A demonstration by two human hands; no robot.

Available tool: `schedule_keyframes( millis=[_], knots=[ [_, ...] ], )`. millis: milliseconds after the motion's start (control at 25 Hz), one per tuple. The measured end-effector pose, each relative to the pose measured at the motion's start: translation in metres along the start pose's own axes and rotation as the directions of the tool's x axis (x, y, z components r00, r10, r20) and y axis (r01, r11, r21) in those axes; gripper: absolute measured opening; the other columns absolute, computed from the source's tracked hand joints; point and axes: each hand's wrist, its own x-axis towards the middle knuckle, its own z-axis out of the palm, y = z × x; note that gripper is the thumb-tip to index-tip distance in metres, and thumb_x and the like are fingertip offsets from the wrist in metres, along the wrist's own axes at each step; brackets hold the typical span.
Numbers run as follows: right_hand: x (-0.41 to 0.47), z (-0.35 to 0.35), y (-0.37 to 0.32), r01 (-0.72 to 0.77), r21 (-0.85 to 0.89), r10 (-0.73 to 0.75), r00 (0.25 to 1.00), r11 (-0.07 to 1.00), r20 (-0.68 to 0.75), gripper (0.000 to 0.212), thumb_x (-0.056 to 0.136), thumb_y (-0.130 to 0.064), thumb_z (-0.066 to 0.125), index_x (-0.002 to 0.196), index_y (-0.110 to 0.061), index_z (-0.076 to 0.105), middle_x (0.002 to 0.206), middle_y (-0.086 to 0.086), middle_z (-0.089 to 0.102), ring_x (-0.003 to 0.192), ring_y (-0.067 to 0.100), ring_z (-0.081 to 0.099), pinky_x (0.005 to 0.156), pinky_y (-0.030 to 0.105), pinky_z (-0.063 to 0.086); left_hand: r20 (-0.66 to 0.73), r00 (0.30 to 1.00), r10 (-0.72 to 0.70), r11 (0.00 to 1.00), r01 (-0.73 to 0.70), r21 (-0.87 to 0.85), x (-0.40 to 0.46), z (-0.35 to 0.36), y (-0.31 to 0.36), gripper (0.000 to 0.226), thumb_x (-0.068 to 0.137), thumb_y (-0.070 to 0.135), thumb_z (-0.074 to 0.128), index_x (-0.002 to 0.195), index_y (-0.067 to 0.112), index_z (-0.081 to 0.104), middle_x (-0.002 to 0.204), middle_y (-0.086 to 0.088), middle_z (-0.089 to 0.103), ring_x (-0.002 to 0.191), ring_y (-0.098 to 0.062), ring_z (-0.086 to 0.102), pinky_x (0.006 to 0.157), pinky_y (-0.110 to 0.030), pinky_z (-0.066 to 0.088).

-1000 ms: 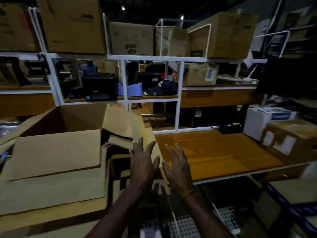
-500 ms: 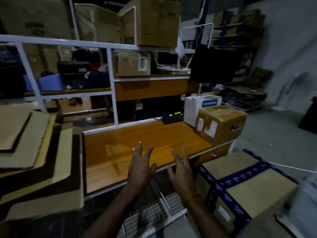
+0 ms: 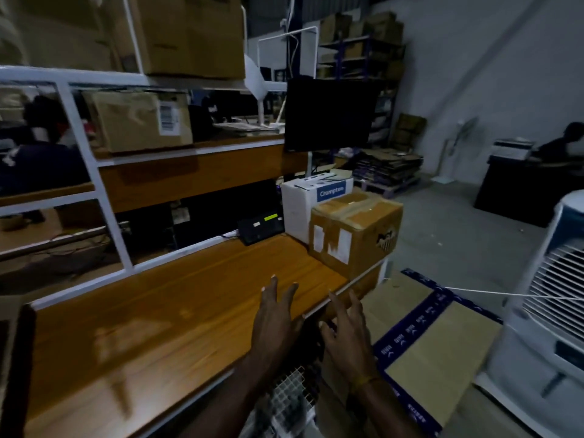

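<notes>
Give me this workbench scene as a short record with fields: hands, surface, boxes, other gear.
Hands: left hand and right hand, both open, fingers spread, holding nothing
Position: left over the front edge of the orange wooden benchtop; right just off that edge
Nearest box: brown cardboard box with blue tape, low at the right of the bench
On bench: taped brown cardboard box at the right end; white box with blue label behind it
Gear: small black display with green light; dark monitor

Two hands [image 3: 278, 320] [image 3: 347, 338], two boxes [image 3: 300, 213] [image 3: 355, 230] on one bench [image 3: 158, 327], one blue-taped carton [image 3: 436, 343], one monitor [image 3: 328, 115], one cooler [image 3: 553, 314]
</notes>
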Motion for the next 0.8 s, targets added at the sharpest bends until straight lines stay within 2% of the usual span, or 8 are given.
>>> schedule_keyframes(
  millis=[160, 320, 400, 520, 640, 720, 800],
  knots=[
    [0.070, 0.013, 0.014, -0.012, -0.093, 0.007, 0.998, 0.996, -0.060, 0.064, 0.094, -0.031, 0.060, 0.151, -0.028, 0.032, 0.162, 0.012, 0.012, 0.143, 0.034, 0.029, 0.107, 0.045, 0.040, 0.035, 0.997, 0.063, 0.998, -0.064, 0.016, 0.074, 0.026, -0.011, 0.073, 0.094, 0.035, 0.060, 0.153, 0.039, 0.016, 0.164, -0.001, -0.009, 0.151, -0.030, 0.001, 0.107, -0.042, 0.042],
    [0.125, 0.024, 0.017, -0.060, -0.140, 0.046, 0.994, 0.988, -0.100, 0.067, 0.094, -0.033, 0.057, 0.152, -0.035, 0.025, 0.163, 0.008, 0.009, 0.145, 0.033, 0.025, 0.108, 0.046, 0.041, 0.099, 0.990, 0.099, 0.994, -0.103, 0.036, 0.140, 0.043, -0.022, 0.074, 0.096, 0.037, 0.058, 0.154, 0.037, 0.012, 0.164, -0.005, -0.004, 0.150, -0.032, 0.008, 0.110, -0.040, 0.038],
    [0.146, 0.027, 0.022, -0.067, -0.126, 0.050, 0.989, 0.990, -0.137, 0.066, 0.093, -0.031, 0.058, 0.148, -0.041, 0.024, 0.162, 0.006, 0.013, 0.146, 0.031, 0.023, 0.109, 0.047, 0.040, 0.122, 0.985, 0.124, 0.992, -0.125, 0.005, 0.168, 0.055, -0.026, 0.075, 0.095, 0.035, 0.059, 0.154, 0.038, 0.013, 0.164, -0.007, -0.001, 0.149, -0.032, 0.013, 0.109, -0.039, 0.038],
    [0.176, 0.024, 0.033, -0.097, -0.160, 0.069, 0.982, 0.982, -0.174, 0.066, 0.091, -0.029, 0.059, 0.149, -0.034, 0.028, 0.160, 0.009, 0.020, 0.148, 0.028, 0.019, 0.113, 0.043, 0.035, 0.158, 0.973, 0.168, 0.985, -0.159, -0.068, 0.205, 0.069, -0.026, 0.076, 0.094, 0.033, 0.060, 0.153, 0.039, 0.013, 0.163, -0.009, 0.001, 0.147, -0.032, 0.018, 0.107, -0.039, 0.042],
    [0.214, 0.024, 0.052, -0.126, -0.149, 0.095, 0.975, 0.981, -0.201, 0.064, 0.092, -0.035, 0.055, 0.150, -0.029, 0.030, 0.159, 0.009, 0.024, 0.148, 0.028, 0.021, 0.112, 0.049, 0.037, 0.145, 0.975, 0.170, 0.984, -0.158, -0.087, 0.247, 0.083, -0.016, 0.080, 0.092, 0.031, 0.064, 0.153, 0.039, 0.013, 0.162, -0.009, 0.005, 0.146, -0.030, 0.019, 0.108, -0.038, 0.042],
    [0.239, 0.026, 0.064, -0.136, -0.121, 0.110, 0.974, 0.983, -0.199, 0.064, 0.091, -0.040, 0.055, 0.148, -0.034, 0.027, 0.157, 0.009, 0.028, 0.146, 0.029, 0.026, 0.108, 0.052, 0.040, 0.129, 0.973, 0.192, 0.979, -0.181, -0.094, 0.273, 0.091, -0.008, 0.081, 0.091, 0.031, 0.065, 0.153, 0.037, 0.014, 0.162, -0.008, 0.005, 0.146, -0.029, 0.018, 0.110, -0.038, 0.038],
    [0.263, 0.028, 0.074, -0.154, -0.123, 0.129, 0.974, 0.980, -0.185, 0.062, 0.091, -0.049, 0.047, 0.147, -0.037, 0.022, 0.157, 0.012, 0.024, 0.145, 0.033, 0.026, 0.107, 0.054, 0.040, 0.112, 0.967, 0.230, 0.970, -0.219, -0.106, 0.301, 0.104, -0.005, 0.078, 0.089, 0.037, 0.064, 0.152, 0.036, 0.019, 0.161, -0.008, 0.008, 0.145, -0.030, 0.019, 0.111, -0.039, 0.036]
  ],
)
